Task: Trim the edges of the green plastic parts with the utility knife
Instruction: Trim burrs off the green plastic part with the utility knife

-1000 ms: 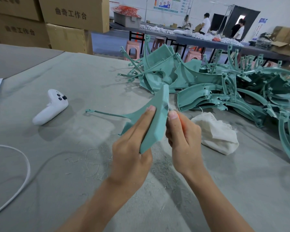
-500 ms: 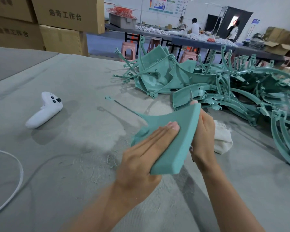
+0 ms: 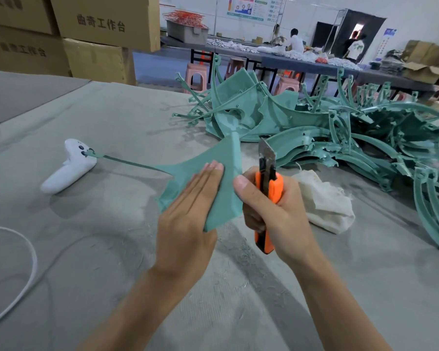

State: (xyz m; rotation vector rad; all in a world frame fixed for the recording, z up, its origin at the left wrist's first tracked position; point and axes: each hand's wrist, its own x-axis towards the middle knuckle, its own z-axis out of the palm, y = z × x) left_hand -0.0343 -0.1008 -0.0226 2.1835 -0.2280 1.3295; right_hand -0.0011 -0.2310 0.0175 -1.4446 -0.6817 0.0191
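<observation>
While the left hand [image 3: 188,219] lays its straight fingers flat against the face of a green plastic part [image 3: 214,160], its thumb is hidden behind the piece, so a pinch cannot be confirmed. The part is raised above the bench [image 3: 117,115] at the middle of the view, its broad curved panel upright. A thin arm runs from it toward 9 o'clock, where its tip overlaps a white controller [image 3: 69,168] lying on the grey bench cover.

Just at 3 o'clock of the part, the right hand [image 3: 279,216] is curled tightly round the orange handle of a utility knife [image 3: 273,191]. The blade is extended and points up toward 12 o'clock, and the thumb tip touches the part's right edge. The blade itself stands just clear of that edge.

A tangled pile of green parts [image 3: 340,127] fills the bench from 12 to 3 o'clock. A crumpled white cloth [image 3: 325,203] lies beside the right hand at 3 o'clock, and a white cable [image 3: 32,264] loops at 8 o'clock. Cardboard boxes [image 3: 104,24] are stacked at 11 o'clock.
</observation>
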